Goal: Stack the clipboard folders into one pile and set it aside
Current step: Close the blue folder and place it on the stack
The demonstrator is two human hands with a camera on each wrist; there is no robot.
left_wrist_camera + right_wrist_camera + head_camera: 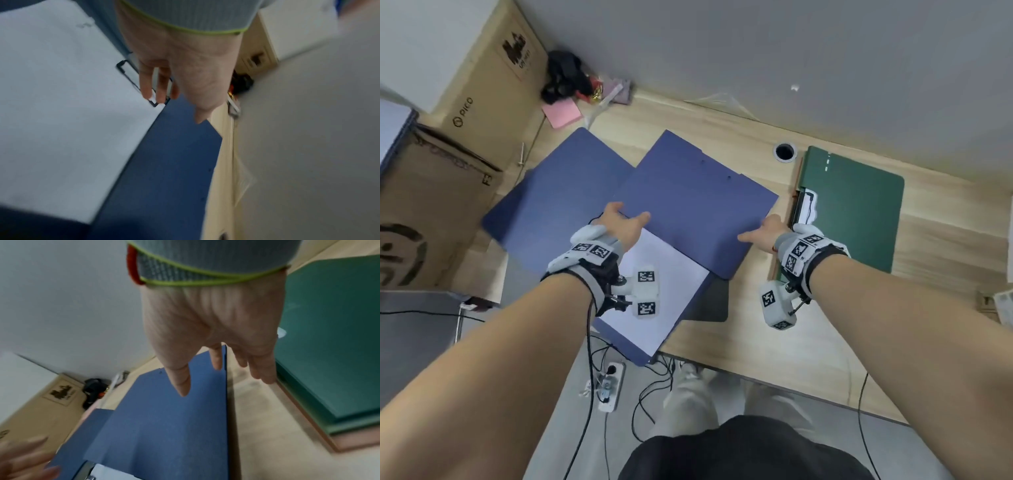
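Observation:
A blue clipboard folder [695, 202] lies partly open at the desk's middle, its cover raised over white paper [664, 291] held by a clip [131, 71]. My left hand [625, 219] pinches the cover's near-left corner, thumb on top and fingers by the clip. My right hand [763, 233] rests on the cover's right edge [226, 386], fingers straight, with the thumb and one finger on the blue surface. A second blue folder [558, 192] lies flat to the left, partly under the first. A green folder [856, 209] lies to the right on a pinkish one [337, 444].
Cardboard boxes [465, 113] stand left of the desk. Pink notes [561, 114] and dark clutter [565, 75] sit at the back left corner against the wall. A cable hole [785, 151] is near the green folder. A power strip [609, 387] and cables lie on the floor.

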